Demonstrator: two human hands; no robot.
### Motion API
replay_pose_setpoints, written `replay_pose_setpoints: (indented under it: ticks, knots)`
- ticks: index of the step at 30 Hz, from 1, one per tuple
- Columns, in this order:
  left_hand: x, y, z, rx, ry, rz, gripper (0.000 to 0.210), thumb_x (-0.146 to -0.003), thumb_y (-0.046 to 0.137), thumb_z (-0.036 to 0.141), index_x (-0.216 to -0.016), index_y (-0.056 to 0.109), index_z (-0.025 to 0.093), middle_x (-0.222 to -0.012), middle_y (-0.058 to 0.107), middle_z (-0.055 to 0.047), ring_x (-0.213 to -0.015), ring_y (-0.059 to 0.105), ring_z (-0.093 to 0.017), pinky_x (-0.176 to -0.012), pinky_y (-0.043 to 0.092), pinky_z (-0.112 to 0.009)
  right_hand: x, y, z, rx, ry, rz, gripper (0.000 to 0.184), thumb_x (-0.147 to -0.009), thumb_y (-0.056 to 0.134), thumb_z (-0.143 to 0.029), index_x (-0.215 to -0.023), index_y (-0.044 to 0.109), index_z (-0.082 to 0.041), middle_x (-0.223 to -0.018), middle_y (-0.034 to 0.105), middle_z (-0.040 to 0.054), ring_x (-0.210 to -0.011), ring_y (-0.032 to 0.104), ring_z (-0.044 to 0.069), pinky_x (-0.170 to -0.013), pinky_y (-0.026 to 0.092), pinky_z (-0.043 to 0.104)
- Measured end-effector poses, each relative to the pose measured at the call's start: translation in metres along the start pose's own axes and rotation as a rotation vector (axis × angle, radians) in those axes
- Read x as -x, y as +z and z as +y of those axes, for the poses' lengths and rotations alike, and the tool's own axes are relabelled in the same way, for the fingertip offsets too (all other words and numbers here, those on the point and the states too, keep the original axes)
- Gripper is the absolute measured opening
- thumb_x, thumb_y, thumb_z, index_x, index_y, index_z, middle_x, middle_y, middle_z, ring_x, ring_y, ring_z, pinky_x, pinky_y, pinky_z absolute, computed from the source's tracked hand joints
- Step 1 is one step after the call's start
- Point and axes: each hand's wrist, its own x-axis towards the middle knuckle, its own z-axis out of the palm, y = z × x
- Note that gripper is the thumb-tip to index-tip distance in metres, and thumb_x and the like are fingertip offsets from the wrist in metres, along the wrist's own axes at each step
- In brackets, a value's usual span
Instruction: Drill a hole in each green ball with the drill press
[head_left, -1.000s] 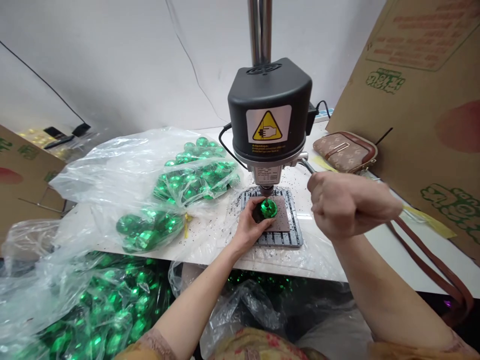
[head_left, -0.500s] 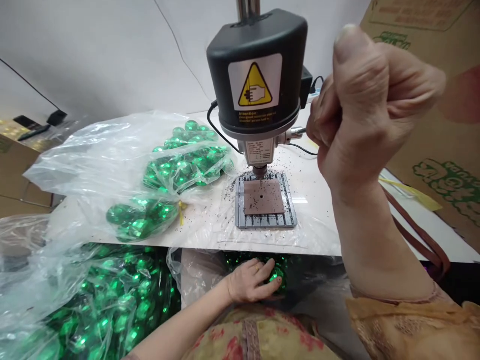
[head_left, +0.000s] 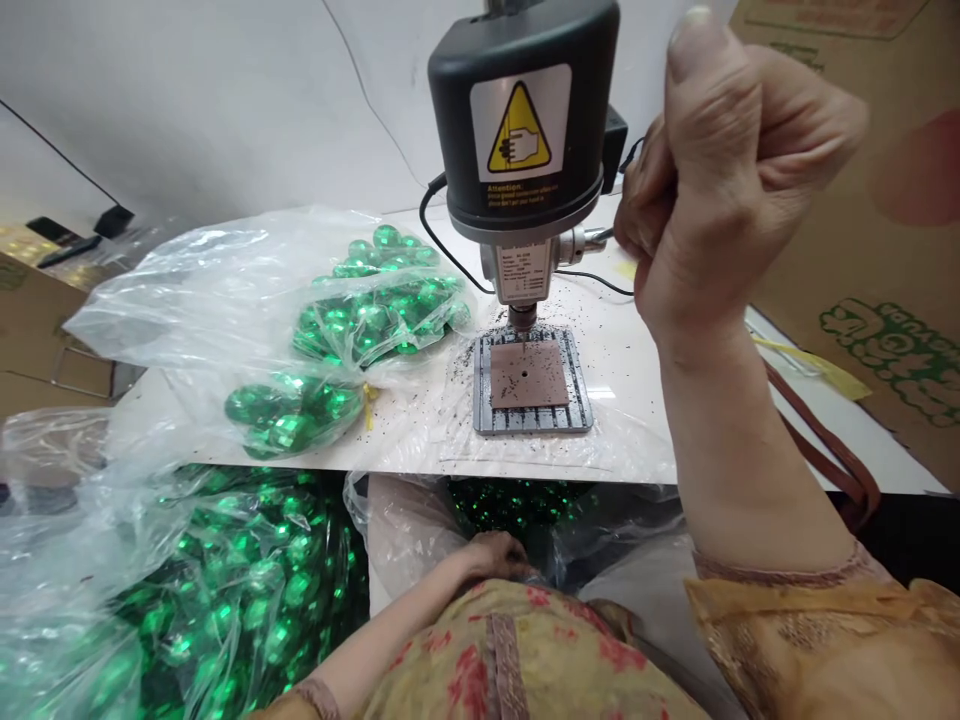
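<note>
Has drawn left hand (head_left: 499, 555) farther from worktop (head_left: 626, 335); cannot tell grip. Keeps right hand (head_left: 716, 190) clenched around drill lever (head_left: 598, 236).

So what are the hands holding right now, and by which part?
Right hand: the drill press's feed lever, apparently by its outer end. Left hand: cannot be told; its underside is hidden.

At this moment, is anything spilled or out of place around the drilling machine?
Yes: dark crumbs lie scattered over the brown board, past the base plate and onto the white tabletop, looking untidy. Nothing there looks clearly damaged.
</note>
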Motion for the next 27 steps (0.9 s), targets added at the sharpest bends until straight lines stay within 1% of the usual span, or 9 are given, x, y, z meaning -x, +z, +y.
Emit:
replay_pose_setpoints:
  ticks: [2, 4, 6, 10, 13, 16, 21, 24, 27]
  knots:
    - [0.002, 0.001, 0.003, 0.064, 0.031, -0.025, 0.016, -0.071, 0.075, 0.041, -0.066, 0.072, 0.025, -0.066, 0.065, 0.001, -0.072, 0.062, -0.023, -0.066, 0.043, -0.031, -0.001, 0.0, 0.001, 0.004, -0.003, 0.004, 0.046, -0.087, 0.065, -0.031, -0.048, 0.044, -0.02, -0.039, 0.035, -0.007, -0.037, 0.034, 0.006, -0.043, 0.026, 0.027]
    - [0.005, 0.001, 0.007, 0.132, 0.045, -0.047, 0.018, -0.07, 0.074, 0.036, -0.059, 0.068, 0.023, -0.059, 0.059, 0.002, -0.064, 0.054, -0.019, -0.06, 0.038, -0.029, -0.002, -0.001, 0.0, 0.04, 0.028, -0.009, 0.046, -0.079, 0.066, -0.046, -0.047, 0.045, -0.021, -0.039, 0.036, -0.0066, -0.035, 0.032, 0.006, -0.041, 0.025, 0.029]
    - [0.009, 0.002, 0.011, 0.204, 0.052, -0.083, 0.023, -0.068, 0.075, 0.038, -0.057, 0.064, 0.021, -0.054, 0.054, 0.003, -0.059, 0.047, -0.016, -0.057, 0.035, -0.028, -0.001, -0.002, -0.002, 0.076, 0.076, -0.024, 0.046, -0.076, 0.065, -0.053, -0.047, 0.046, -0.022, -0.039, 0.036, -0.0062, -0.035, 0.032, 0.007, -0.039, 0.023, 0.031]
    - [0.019, 0.003, 0.02, 0.354, 0.069, -0.149, 0.044, -0.067, 0.075, 0.06, -0.065, 0.063, 0.018, -0.057, 0.051, 0.003, -0.057, 0.042, -0.012, -0.055, 0.033, -0.026, 0.0, -0.005, -0.004, 0.13, 0.099, -0.037, 0.049, -0.076, 0.063, -0.058, -0.047, 0.044, -0.023, -0.04, 0.036, -0.0062, -0.034, 0.03, 0.007, -0.039, 0.022, 0.031]
    - [0.033, -0.002, 0.036, 0.512, 0.087, -0.144, 0.062, -0.058, 0.076, 0.074, -0.071, 0.061, 0.015, -0.06, 0.051, 0.004, -0.055, 0.04, -0.009, -0.054, 0.03, -0.023, 0.0, -0.005, -0.002, 0.164, 0.105, -0.043, 0.052, -0.076, 0.061, -0.062, -0.046, 0.043, -0.023, -0.039, 0.034, -0.0064, -0.034, 0.029, 0.007, -0.039, 0.021, 0.031]
    - [0.057, -0.015, 0.068, 0.678, 0.143, -0.124, 0.07, -0.049, 0.083, 0.075, -0.074, 0.061, 0.013, -0.061, 0.052, 0.004, -0.054, 0.04, -0.007, -0.053, 0.027, -0.021, -0.001, -0.007, 0.001, 0.183, 0.12, -0.042, 0.056, -0.075, 0.059, -0.067, -0.045, 0.041, -0.023, -0.038, 0.033, -0.0058, -0.035, 0.028, 0.007, -0.039, 0.02, 0.032]
    - [0.104, -0.032, 0.129, 0.802, 0.362, -0.121, 0.066, -0.052, 0.087, 0.069, -0.073, 0.062, 0.013, -0.059, 0.049, 0.006, -0.052, 0.037, -0.004, -0.052, 0.028, -0.02, -0.002, -0.012, 0.002, 0.279, 0.21, -0.087, 0.059, -0.081, 0.054, -0.071, -0.046, 0.043, -0.024, -0.038, 0.035, -0.0057, -0.04, 0.03, 0.006, -0.04, 0.023, 0.03]
    - [0.118, -0.023, 0.143, 0.778, 0.392, -0.17, 0.067, -0.049, 0.089, 0.069, -0.073, 0.063, 0.012, -0.058, 0.049, 0.006, -0.05, 0.036, -0.004, -0.05, 0.027, -0.02, -0.003, -0.014, 0.002, 0.274, 0.283, -0.09, 0.061, -0.082, 0.059, -0.069, -0.044, 0.041, -0.024, -0.037, 0.035, -0.0063, -0.038, 0.03, 0.005, -0.039, 0.022, 0.029]
    - [0.124, -0.005, 0.137, 0.716, 0.341, -0.242, 0.068, -0.044, 0.09, 0.07, -0.073, 0.065, 0.014, -0.058, 0.051, 0.006, -0.05, 0.037, -0.004, -0.05, 0.029, -0.02, -0.002, -0.013, 0.0, 0.238, 0.304, -0.086, 0.059, -0.084, 0.061, -0.065, -0.046, 0.044, -0.023, -0.037, 0.035, -0.0071, -0.037, 0.031, 0.005, -0.039, 0.023, 0.028]
